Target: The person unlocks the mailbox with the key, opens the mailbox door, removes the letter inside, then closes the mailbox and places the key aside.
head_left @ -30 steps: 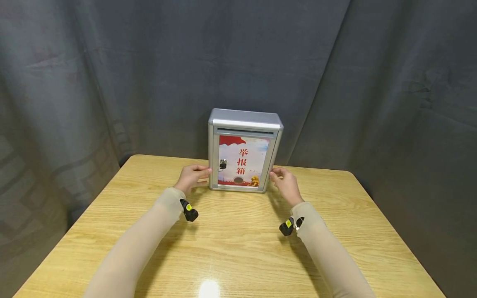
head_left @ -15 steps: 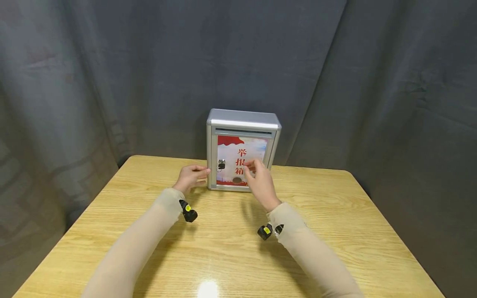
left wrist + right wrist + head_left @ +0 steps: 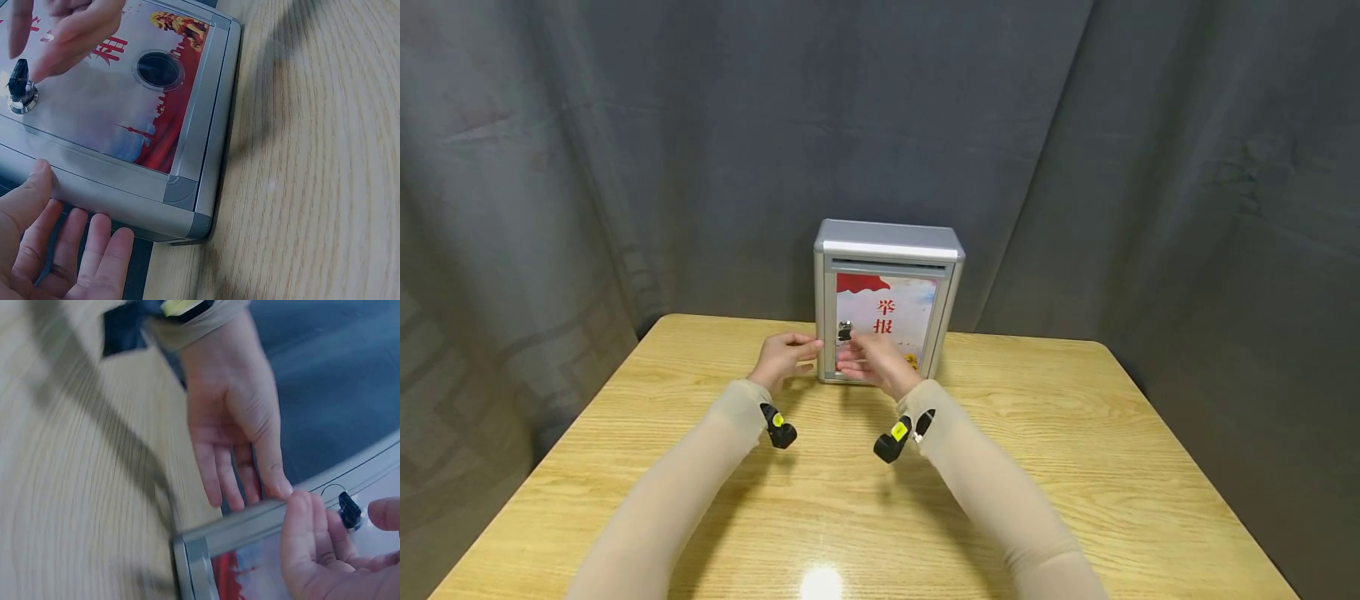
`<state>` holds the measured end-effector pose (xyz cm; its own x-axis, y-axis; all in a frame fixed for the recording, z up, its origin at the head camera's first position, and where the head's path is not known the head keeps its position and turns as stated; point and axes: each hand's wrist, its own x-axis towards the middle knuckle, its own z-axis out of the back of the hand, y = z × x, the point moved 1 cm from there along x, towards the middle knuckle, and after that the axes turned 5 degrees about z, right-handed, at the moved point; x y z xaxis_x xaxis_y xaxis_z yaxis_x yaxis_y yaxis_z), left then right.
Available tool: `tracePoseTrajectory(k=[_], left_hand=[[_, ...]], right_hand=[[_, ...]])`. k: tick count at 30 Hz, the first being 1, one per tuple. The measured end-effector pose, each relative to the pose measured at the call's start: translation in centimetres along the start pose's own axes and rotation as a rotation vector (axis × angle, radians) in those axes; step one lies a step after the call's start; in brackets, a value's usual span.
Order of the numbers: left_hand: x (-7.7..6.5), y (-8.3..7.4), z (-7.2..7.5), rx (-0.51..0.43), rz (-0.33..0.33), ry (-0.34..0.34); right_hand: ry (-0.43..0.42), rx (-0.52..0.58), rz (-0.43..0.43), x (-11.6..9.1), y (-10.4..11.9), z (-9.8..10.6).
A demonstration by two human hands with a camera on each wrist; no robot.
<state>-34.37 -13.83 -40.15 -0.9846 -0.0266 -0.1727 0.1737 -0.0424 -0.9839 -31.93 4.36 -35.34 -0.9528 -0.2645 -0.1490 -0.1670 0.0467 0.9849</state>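
A silver metal suggestion box (image 3: 917,292) with a printed front and red characters stands upright on the table. On the left of its front door is a round lock with a black-headed key (image 3: 845,331), also visible in the left wrist view as a key (image 3: 19,75) in a chrome lock. My left hand (image 3: 778,358) touches the box's left side, thumb tip on the front edge and the other fingers extended along the side. In front of the door, my right hand (image 3: 883,362) has its thumb and index finger spread just beside the key, apart from it in the right wrist view.
The box stands near the back edge of a light wooden table (image 3: 820,483). A grey curtain (image 3: 737,150) hangs close behind it and along both sides. A narrow slot (image 3: 887,266) runs across the top of the box's front.
My right hand has left the box's right side and moved left across its front to the key. My left hand stays at the left side, and the box has barely shifted in view.
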Motion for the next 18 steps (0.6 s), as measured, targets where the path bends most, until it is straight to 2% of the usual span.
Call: tracePoseTrajectory(k=[2, 4, 10, 18], left_hand=[[0.01, -0.03, -0.02, -0.005, -0.002, -0.001], [0.00, -0.06, -0.02, -0.002, -0.005, 0.001], [0.02, -0.14, -0.10, -0.005, -0.004, -0.004], [0.04, 0.24, -0.13, -0.038, -0.006, -0.026]], right_hand=[[-0.012, 0.103, -0.034, 0.30, -0.01, -0.13], [-0.029, 0.153, -0.049, 0.49, 0.00, -0.25], [-0.050, 0.220, -0.054, 0.70, 0.01, -0.41], [-0.039, 0.319, -0.056, 0.77, -0.50, -0.41]])
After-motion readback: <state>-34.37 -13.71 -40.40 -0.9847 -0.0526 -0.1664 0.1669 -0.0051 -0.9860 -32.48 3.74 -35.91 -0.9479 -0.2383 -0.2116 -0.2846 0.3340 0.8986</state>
